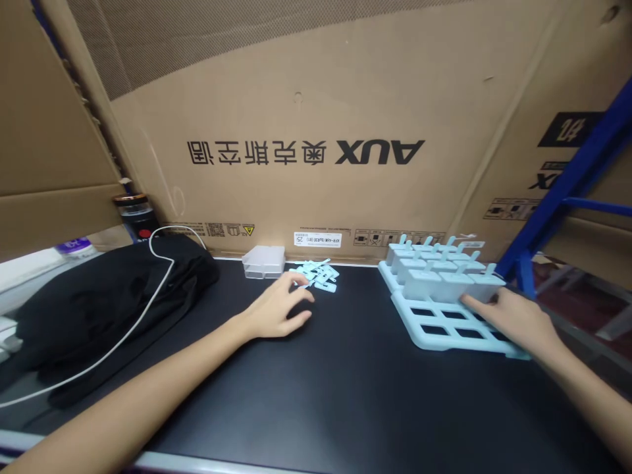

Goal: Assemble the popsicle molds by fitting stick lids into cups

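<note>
My left hand hovers or rests just in front of a small pile of light blue sticks, fingers apart and nothing in them. A clear plastic box stands beside the pile. On the right is a light blue rack with several whitish popsicle molds in its back rows, each topped with a blue stick. The front openings of the rack hold nothing. My right hand is at the rack's right side, thumb and fingers at the front right mold; its fingers are partly hidden.
A black cloth bag with a white cable lies on the left of the black table. Behind it stands a dark jar. A large cardboard box walls off the back, and a blue metal frame stands at right.
</note>
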{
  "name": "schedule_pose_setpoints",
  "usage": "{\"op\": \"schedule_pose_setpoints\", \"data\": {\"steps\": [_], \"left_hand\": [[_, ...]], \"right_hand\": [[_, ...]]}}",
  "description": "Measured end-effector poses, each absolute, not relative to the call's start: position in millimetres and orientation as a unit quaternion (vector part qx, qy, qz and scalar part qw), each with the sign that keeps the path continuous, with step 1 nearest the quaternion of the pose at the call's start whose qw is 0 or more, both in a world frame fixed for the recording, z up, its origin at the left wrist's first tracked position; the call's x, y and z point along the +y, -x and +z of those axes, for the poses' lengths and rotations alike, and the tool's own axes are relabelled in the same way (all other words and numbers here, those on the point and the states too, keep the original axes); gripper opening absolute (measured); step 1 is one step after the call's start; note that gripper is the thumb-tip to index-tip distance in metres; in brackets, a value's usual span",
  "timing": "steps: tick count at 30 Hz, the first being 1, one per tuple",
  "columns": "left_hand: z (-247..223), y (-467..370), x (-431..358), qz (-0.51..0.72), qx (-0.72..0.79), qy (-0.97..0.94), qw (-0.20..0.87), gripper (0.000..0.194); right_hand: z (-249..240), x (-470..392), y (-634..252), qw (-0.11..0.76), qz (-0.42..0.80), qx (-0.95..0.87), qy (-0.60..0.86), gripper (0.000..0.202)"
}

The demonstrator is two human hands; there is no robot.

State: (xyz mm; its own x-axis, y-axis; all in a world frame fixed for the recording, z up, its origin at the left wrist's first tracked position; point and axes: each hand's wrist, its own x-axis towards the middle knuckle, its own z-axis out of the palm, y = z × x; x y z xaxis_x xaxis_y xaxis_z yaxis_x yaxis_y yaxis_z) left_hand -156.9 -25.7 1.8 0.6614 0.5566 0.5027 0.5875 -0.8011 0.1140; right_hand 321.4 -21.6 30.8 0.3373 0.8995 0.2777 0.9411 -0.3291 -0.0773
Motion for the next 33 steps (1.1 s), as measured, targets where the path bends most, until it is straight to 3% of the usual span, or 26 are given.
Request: {"op": "schedule_pose_setpoints", "data": {"steps": [7,11,15,17,20,22,24,28,33], "left_hand": [[6.1,147.7,-31.5,-0.179,-0.335,0.925,-0.02,0.023],[2.5,149.9,-29.0,-0.153,-0.37,0.916,-0.034,0.027],[-0.7,150.0,-25.8,-0.145,-0.373,0.915,-0.043,0.03],[-1.5,150.1,-24.0,-0.149,-0.37,0.916,-0.044,0.03],[-1.9,150.6,-22.4,-0.163,-0.364,0.916,-0.037,0.029],[-1.5,151.0,-22.2,-0.169,-0.356,0.918,-0.034,0.027],[-1.0,151.4,-22.3,-0.172,-0.35,0.92,-0.034,0.026],[-0.9,152.3,-21.9,-0.172,-0.343,0.922,-0.039,0.024],[-3.2,153.6,-19.4,-0.194,-0.377,0.904,-0.054,0.019]], "right_hand": [[27.7,-26.5,-309.5,0.16,-0.051,-0.564,0.809,0.056],[37.2,-34.2,-311.5,0.284,-0.04,-0.552,0.783,0.046],[51.6,-44.1,-302.9,0.444,-0.119,-0.492,0.739,0.037],[58.0,-50.8,-281.9,0.466,-0.132,-0.542,0.687,0.039],[62.9,-57.1,-227.3,0.403,-0.096,-0.691,0.593,0.032],[61.8,-53.3,-184.4,0.303,-0.055,-0.785,0.537,0.018],[58.0,-41.2,-145.8,0.216,-0.052,-0.829,0.514,0.017],[48.9,-2.5,-96.9,0.041,-0.117,-0.844,0.522,0.03],[46.8,28.3,-79.9,-0.02,-0.121,-0.819,0.561,0.054]]}}
